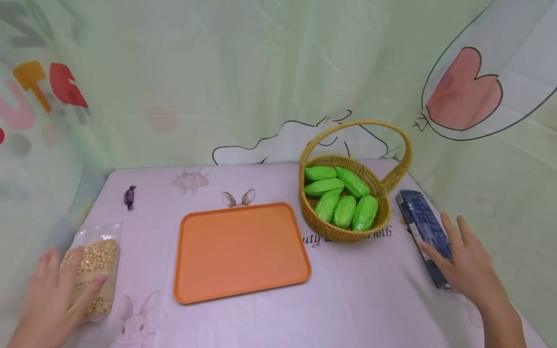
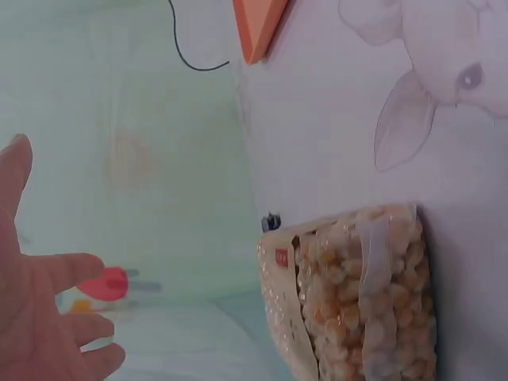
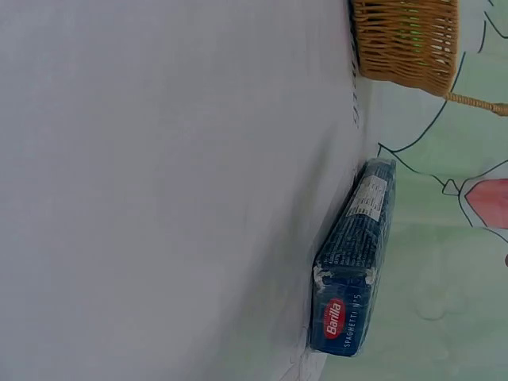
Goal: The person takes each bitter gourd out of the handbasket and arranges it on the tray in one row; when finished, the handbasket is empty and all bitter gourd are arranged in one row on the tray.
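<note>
My left hand (image 1: 54,299), fingers spread, hovers over a clear bag of corn kernels (image 1: 99,253) at the table's left side. In the left wrist view that hand (image 2: 40,317) is apart from the bag (image 2: 341,294) and holds nothing. At the right, my right hand (image 1: 472,268) hangs with extended fingers above a dark blue spaghetti packet (image 1: 431,229), hiding part of its near end. The right wrist view shows the packet (image 3: 345,246) lying flat with its label end toward me; no fingers appear there.
An orange tray (image 1: 241,251) lies mid-table. To its right stands a wicker basket (image 1: 324,227) with a tall handle, holding several green bitter-melon-like vegetables (image 1: 344,210). A purple wrapped candy (image 1: 129,197) lies at the back left. Printed curtains (image 1: 243,72) surround the table.
</note>
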Demonstrator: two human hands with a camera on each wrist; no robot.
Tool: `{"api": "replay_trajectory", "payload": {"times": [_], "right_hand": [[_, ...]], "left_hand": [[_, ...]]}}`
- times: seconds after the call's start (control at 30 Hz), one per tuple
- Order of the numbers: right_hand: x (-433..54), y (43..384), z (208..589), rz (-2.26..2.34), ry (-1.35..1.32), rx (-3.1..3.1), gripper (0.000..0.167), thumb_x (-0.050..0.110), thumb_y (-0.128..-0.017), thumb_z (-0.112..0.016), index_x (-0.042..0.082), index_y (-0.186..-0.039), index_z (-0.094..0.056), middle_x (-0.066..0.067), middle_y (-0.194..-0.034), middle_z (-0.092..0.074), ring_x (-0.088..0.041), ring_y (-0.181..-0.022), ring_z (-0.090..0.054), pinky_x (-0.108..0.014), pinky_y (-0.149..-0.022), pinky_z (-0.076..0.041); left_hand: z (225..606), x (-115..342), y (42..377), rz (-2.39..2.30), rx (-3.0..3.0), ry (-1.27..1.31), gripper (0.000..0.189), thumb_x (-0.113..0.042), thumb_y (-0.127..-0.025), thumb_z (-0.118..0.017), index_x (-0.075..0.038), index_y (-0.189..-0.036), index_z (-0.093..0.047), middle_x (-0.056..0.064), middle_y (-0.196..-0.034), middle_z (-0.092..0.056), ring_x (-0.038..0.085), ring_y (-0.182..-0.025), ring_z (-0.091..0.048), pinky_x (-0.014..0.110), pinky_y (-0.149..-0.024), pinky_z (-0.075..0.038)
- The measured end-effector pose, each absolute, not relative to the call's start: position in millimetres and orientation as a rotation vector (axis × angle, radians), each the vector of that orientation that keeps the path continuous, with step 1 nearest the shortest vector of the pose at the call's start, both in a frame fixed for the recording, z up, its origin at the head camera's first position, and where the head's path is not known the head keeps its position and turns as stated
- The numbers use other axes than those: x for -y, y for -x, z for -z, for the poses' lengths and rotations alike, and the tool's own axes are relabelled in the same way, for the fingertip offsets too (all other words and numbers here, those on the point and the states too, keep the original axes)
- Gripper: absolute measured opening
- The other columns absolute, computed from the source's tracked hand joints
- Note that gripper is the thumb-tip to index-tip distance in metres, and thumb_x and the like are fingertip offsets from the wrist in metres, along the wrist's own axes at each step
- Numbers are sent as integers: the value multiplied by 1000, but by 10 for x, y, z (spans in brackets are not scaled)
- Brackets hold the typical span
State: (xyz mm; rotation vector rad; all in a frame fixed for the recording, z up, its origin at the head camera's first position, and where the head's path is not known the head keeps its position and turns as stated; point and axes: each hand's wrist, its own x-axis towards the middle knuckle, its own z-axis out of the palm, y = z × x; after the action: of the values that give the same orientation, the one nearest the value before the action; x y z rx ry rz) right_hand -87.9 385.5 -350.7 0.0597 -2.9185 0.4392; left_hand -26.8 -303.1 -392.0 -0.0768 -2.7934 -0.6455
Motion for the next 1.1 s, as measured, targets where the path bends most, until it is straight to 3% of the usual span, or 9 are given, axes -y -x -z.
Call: {"api": "replay_trajectory", "payload": {"times": [0.3, 0.5, 0.67, 0.8, 0.9, 1.1], "right_hand": [[-3808, 911, 3458, -566, -136, 2902, 82, 30, -96, -57, 2, -151, -3, -41, -145, 1, -64, -127, -4, -80, -91, -8], [-3682, 1031, 3400, -657, -173, 2898, 83, 30, -94, -59, 4, -152, -6, -41, -146, -1, -64, -127, -7, -80, -90, -12], [-3552, 1188, 3359, -721, -254, 2921, 84, 30, -93, -62, 0, -151, -8, -40, -146, -4, -60, -130, -7, -78, -92, -15], [-3438, 1346, 3308, -729, -343, 2952, 84, 28, -93, -63, -6, -149, -10, -41, -145, -7, -59, -130, -11, -77, -93, -20], [-3350, 1464, 3261, -711, -350, 3018, 85, 32, -93, -61, -7, -149, -9, -39, -146, -5, -60, -128, -16, -75, -92, -25], [-3235, 1683, 3214, -658, -346, 3130, 84, 36, -94, -59, -9, -147, -12, -41, -144, -7, -61, -125, -21, -73, -91, -30]], "left_hand": [[4023, 2724, 383, 813, 2833, 197, 70, -29, -99, -50, 14, -143, -18, 39, -147, 6, 53, -135, 8, 63, -105, 12], [4121, 2433, 471, 953, 2978, 207, 76, -37, -97, -52, 6, -148, -16, 31, -151, 6, 56, -134, 0, 76, -98, -4], [4220, 2266, 526, 1309, 2982, 285, 77, -33, -97, -55, 3, -150, -13, 31, -152, 7, 60, -131, -5, 77, -94, -16], [4331, 2186, 533, 1518, 2965, 290, 79, -32, -95, -57, 0, -151, -11, 30, -152, 8, 57, -133, -1, 77, -95, -15], [4401, 2150, 527, 1571, 2962, 273, 82, -33, -93, -60, 0, -151, -13, 31, -152, 5, 56, -133, 3, 76, -97, -6], [4498, 2129, 510, 1640, 2906, 279, 84, -30, -91, -64, 0, -151, -14, 29, -153, 2, 56, -133, 9, 75, -99, 0]]}}
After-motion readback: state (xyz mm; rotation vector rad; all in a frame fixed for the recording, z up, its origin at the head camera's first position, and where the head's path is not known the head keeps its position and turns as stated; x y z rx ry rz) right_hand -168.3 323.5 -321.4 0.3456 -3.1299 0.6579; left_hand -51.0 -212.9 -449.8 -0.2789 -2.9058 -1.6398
